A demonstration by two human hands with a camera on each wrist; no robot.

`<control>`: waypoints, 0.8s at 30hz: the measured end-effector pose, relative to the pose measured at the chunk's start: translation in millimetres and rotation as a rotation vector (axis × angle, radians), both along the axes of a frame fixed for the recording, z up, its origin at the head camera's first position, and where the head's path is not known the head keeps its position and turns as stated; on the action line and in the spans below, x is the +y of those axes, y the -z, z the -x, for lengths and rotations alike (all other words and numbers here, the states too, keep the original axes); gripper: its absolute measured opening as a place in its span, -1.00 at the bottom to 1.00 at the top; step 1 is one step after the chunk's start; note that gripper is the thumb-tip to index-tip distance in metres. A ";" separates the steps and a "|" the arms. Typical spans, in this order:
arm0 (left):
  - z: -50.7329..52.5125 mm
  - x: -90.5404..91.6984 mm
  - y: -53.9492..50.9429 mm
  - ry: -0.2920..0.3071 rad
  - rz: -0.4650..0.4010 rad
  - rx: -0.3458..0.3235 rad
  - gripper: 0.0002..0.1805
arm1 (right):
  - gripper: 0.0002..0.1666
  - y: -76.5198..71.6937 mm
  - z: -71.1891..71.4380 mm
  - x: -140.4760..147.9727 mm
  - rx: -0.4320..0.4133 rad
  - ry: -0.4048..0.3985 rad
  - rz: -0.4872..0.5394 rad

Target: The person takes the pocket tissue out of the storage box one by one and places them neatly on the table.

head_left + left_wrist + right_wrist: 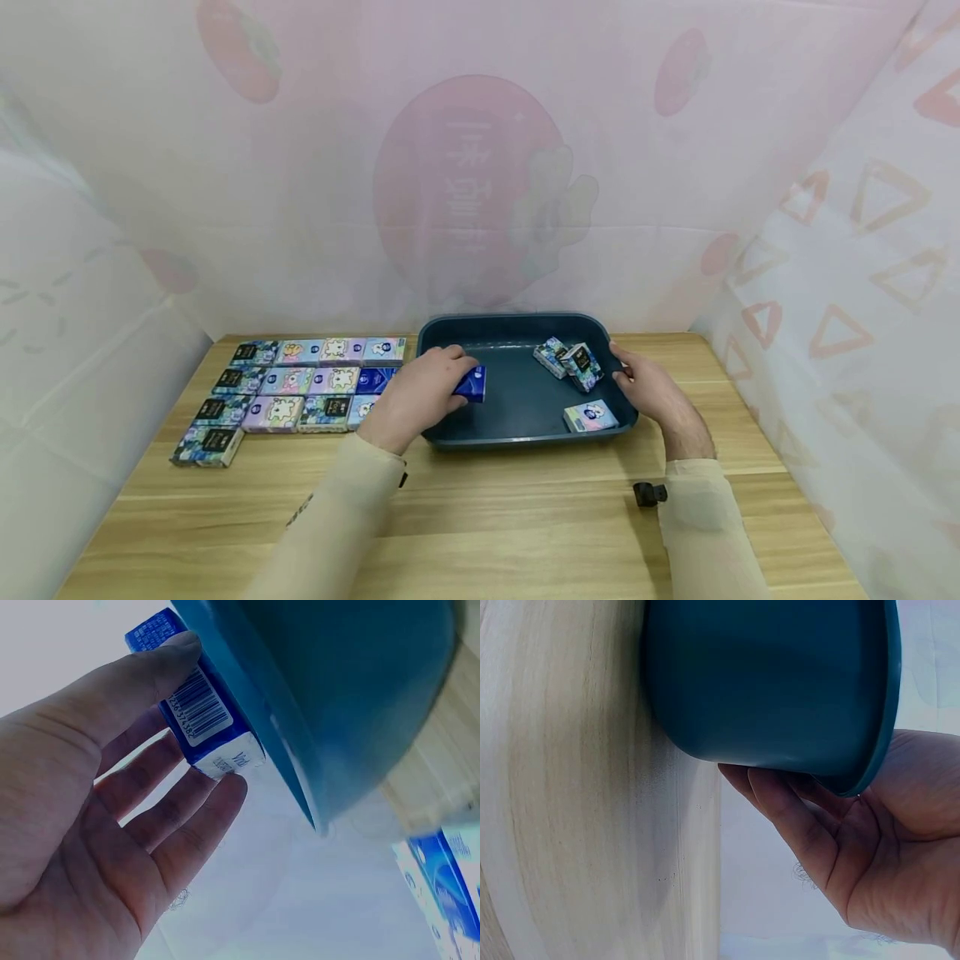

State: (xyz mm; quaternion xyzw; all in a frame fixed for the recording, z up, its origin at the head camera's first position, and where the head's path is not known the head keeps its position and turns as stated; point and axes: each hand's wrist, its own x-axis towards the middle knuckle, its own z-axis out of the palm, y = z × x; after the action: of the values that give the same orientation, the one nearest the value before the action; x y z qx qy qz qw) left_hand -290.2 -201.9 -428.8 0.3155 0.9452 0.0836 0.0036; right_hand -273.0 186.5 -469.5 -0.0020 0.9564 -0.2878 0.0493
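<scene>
My left hand pinches a dark blue tissue pack over the left end of a dark teal plastic tub. In the left wrist view the thumb lies across the barcode side of that tissue pack, with fingertips beneath it, beside the tub's rim. My right hand holds the tub's right rim; from the right wrist view, its fingers are bent against the outer wall. Inside the tub, two dark floral packs lean together near a pastel cartoon pack.
Rows of tissue packs lie on the wooden table left of the tub, the nearest partly behind my left forearm. A printed cloth backdrop rises behind the table and along both sides.
</scene>
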 end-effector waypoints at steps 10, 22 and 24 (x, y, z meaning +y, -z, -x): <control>-4.5 -37.1 -4.3 -0.035 -0.020 0.008 -0.38 | -0.24 -0.5 -0.5 -0.1 -0.021 0.008 0.013; -5.7 -89.0 -8.8 -0.097 -0.043 -0.040 -0.39 | -0.24 -1.0 -0.5 -1.0 -0.028 0.017 0.005; -6.3 -98.6 -9.4 -0.105 -0.050 -0.047 -0.39 | -0.24 -0.9 -0.4 -1.1 -0.028 0.018 0.008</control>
State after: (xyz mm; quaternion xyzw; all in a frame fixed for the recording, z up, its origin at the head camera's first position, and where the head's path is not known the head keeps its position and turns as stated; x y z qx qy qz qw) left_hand -284.0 -300.4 -419.4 0.2634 0.9578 0.1145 0.0134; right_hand -272.6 185.4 -468.6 0.0103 0.9545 -0.2919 0.0601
